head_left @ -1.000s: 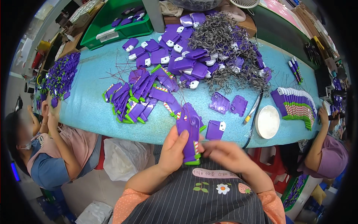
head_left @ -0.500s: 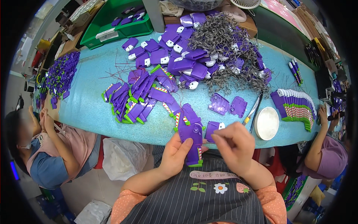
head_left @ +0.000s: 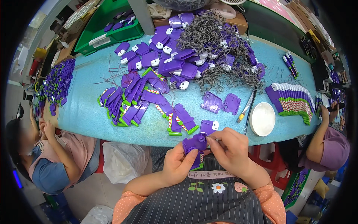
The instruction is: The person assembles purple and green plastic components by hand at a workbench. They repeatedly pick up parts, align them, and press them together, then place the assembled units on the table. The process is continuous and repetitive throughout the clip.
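Over my apron, just off the table's front edge, my left hand [head_left: 178, 163] holds a purple plastic shell [head_left: 194, 145] between thumb and fingers. A green-edged, striped piece shows below the shell, partly behind the fingers. My right hand [head_left: 230, 151] is pinched at the shell's upper right, by its round boss; whatever small thing it grips is too hidden to name. Close beyond lies a purple piece with a white tip [head_left: 209, 126]. Two green-edged purple wing pieces [head_left: 184, 116] rest to its left. Two loose purple shells [head_left: 212, 102] lie farther back.
A heap of grey wire springs [head_left: 209, 35] covers part of a purple-and-white pile [head_left: 173, 63]. To the right are a white bowl [head_left: 262, 119], a yellow-handled cutter [head_left: 242, 114] and a fanned row of assembled pieces [head_left: 291, 102]. A green bin [head_left: 87, 41] stands far left. Co-workers sit either side.
My right hand has come down and left to the shell, its fingers now at the round boss. The left hand has tilted the shell and moved it away from the wing pieces, slightly lower.
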`<state>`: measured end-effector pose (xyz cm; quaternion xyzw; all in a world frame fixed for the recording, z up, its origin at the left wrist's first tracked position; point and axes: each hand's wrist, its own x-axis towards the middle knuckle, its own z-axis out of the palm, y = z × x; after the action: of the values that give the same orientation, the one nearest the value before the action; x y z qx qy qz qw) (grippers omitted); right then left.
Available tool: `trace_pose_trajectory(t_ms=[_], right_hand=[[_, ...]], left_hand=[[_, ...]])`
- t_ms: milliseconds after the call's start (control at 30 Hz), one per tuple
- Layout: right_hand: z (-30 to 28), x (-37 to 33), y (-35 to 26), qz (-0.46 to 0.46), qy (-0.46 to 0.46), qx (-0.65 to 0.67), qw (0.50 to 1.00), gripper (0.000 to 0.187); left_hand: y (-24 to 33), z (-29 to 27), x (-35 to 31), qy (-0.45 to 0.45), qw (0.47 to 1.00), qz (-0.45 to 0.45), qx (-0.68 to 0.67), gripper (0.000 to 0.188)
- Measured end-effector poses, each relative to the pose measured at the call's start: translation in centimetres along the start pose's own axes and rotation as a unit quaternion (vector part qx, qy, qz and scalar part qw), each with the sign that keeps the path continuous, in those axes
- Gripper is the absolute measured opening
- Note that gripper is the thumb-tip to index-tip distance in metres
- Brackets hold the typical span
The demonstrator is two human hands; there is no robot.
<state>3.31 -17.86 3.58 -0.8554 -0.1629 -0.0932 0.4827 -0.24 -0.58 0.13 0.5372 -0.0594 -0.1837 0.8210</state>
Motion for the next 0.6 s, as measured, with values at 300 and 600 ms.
trace_pose_trajectory(t_ms=[300,600], right_hand=[[0.1,0.1,-0.1,0.050,0.004,0.052,0.997,0.009],[0.1,0.7,0.4,0.101,-0.130,0.106,0.981,0.011]], left_hand=[[0.1,-0.8,0.3,-0.001,0.986,0.011,0.168,0.028],[1.1,-0.7,0.9,-0.057,0.897,0.137,0.416,0.025]])
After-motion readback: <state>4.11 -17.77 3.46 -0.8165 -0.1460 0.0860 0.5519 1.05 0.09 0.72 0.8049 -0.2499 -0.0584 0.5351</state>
